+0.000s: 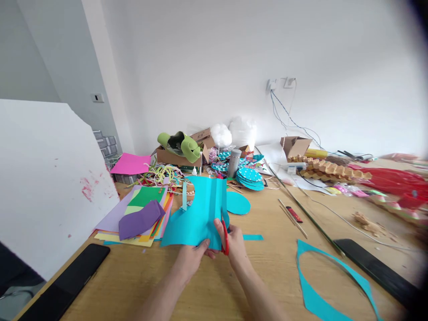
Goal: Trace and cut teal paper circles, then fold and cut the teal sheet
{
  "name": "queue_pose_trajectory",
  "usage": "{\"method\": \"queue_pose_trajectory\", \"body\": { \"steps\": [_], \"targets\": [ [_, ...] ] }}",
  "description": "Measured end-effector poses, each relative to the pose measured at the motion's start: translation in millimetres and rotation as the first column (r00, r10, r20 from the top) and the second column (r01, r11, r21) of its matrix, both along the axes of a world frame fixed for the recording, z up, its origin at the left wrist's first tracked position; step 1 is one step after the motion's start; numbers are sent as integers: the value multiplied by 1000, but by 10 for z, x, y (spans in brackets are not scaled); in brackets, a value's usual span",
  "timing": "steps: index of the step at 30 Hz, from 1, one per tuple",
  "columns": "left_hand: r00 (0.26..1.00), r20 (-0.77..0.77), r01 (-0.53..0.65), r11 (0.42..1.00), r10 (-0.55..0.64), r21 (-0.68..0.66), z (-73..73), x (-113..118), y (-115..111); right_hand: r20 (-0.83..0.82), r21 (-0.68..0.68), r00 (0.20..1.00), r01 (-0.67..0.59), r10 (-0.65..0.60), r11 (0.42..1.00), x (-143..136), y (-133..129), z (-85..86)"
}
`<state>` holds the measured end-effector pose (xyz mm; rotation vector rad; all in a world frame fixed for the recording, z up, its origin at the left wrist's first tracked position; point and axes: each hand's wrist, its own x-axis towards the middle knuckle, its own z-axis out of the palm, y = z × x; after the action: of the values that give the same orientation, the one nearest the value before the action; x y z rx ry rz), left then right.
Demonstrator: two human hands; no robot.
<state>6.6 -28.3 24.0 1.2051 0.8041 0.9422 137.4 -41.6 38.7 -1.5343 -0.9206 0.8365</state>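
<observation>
My left hand (197, 255) pinches the lower edge of a turquoise sheet of paper (197, 218), thumb on top. The sheet is held up off the table, with a curved piece gone from its upper left side. In my right hand (233, 240) is a pair of red-handled scissors (225, 238), its fingers closed around the handles. The blades lie at the sheet's right side, mostly hidden, where a narrow strip curls away. Behind the sheet lies a turquoise paper disc (239, 203), and a short turquoise strip (253, 237) rests to the right.
Coloured paper sheets (142, 214) are stacked at left, near a black phone (67, 281). A turquoise ring-shaped offcut (302, 281) lies at right, beside a dark flat object (374, 263). Thin sticks (292, 217), a red cutter (294, 214) and a grey bottle (234, 163) stand or lie farther back.
</observation>
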Motion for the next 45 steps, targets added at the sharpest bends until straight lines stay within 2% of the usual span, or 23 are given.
{"method": "queue_pose_trajectory", "body": {
  "steps": [5,11,14,22,26,31,36,45],
  "targets": [
    [1000,9,-2,1000,2,-7,-15,3,3,2,7,999,36,-36,999,-5,-4,10],
    [1000,19,-19,999,20,-27,27,2,-9,-48,20,999,0,1,1000,-28,-17,26],
    [999,33,-20,999,22,-40,36,3,-12,-32,19,999,20,-19,1000,-32,-24,37],
    [1000,17,3,1000,-2,-27,-22,8,-5,-20,33,998,57,-57,998,-39,-42,99],
    [999,18,27,999,-27,-31,-31,8,-5,38,8,994,103,-103,995,-1,-16,83],
    [999,-20,33,999,-33,-29,-26,-3,0,60,30,996,60,-61,998,41,12,29],
    [1000,7,20,999,-20,-43,29,-2,-15,51,-13,995,91,-90,996,68,38,-8],
    [999,-26,26,998,-27,-52,40,14,-37,13,10,993,114,-114,993,58,2,92]
  ]
}}
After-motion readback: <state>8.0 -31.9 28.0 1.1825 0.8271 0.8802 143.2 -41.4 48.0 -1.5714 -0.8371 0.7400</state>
